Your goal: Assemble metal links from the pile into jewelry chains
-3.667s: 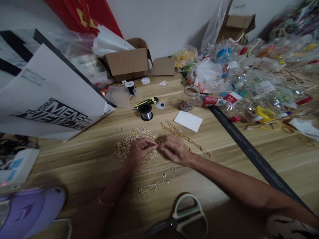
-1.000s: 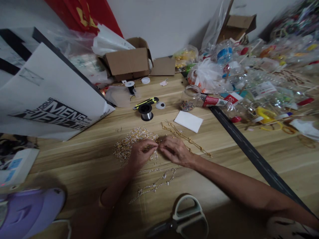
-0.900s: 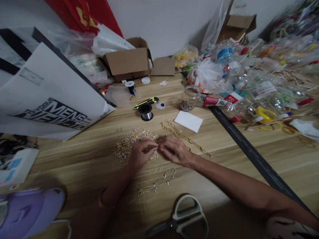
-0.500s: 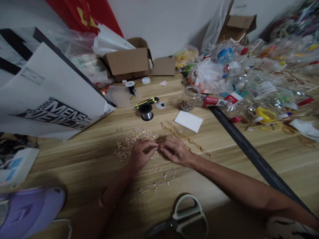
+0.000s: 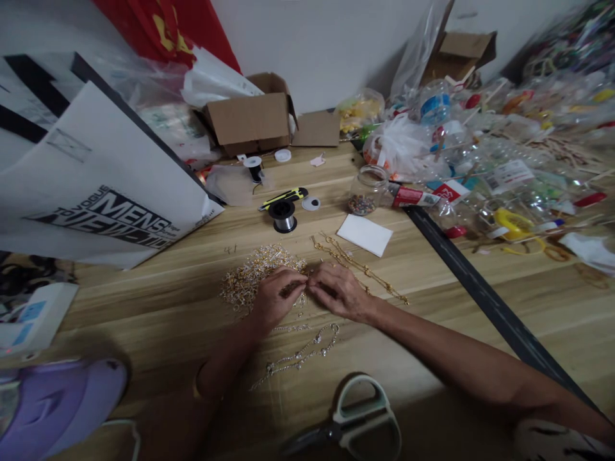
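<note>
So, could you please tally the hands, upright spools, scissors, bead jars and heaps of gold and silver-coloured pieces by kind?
Hands: 2, the left hand and right hand
Upright spools: 2, the black spool and wire spool
Scissors: 1 pair
Bead jar: 1
Heap: 1
Total: 7

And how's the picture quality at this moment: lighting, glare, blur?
Head view: dim overall, the scissors in shadow, a faint sheen on the table; head view, right side: bottles look smeared; head view, centre: left hand and right hand readable, anything pinched too small to tell.
</note>
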Tool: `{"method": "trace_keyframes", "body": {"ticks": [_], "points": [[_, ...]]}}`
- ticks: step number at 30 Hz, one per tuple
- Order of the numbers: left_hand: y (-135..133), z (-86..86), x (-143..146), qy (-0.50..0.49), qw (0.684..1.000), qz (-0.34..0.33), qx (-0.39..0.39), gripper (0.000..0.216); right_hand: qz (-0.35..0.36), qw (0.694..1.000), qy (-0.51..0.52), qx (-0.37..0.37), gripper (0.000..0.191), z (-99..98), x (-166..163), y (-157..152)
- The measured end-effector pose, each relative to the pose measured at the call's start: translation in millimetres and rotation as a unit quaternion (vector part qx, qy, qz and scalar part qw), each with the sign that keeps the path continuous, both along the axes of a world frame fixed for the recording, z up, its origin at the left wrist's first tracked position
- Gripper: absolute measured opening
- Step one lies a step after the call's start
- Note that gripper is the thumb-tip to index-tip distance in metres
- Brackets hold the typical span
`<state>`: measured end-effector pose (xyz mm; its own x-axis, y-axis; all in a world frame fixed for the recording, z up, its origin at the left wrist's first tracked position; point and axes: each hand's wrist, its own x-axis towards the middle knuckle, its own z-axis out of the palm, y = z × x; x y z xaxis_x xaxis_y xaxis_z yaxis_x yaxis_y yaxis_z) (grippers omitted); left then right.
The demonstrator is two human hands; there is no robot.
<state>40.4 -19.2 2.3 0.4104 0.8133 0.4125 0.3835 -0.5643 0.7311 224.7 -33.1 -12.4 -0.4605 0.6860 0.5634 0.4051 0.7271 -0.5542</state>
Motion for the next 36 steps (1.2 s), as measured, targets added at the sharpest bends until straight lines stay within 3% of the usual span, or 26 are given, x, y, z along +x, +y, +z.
{"method": "trace_keyframes", "body": {"ticks": [12, 21, 36], "points": [[0.7, -5.3, -2.6, -0.001, 1.000, -0.007, 0.025, 0.006, -0.009, 1.000, 0.007, -0.015, 0.006, -1.1, -0.3, 0.6], [0.2, 0.2, -4.1, -0.009, 0.999, -0.020, 0.039, 0.004, -0.012, 1.000, -0.004, -0.020, 0.010, 0.5, -0.9, 0.4], [2.9, -0.5, -9.0, 0.018, 0.998, -0.050, 0.016, 0.010, -0.018, 0.998, -0.018, -0.054, 0.012, 3.1, -2.3, -1.3]]}}
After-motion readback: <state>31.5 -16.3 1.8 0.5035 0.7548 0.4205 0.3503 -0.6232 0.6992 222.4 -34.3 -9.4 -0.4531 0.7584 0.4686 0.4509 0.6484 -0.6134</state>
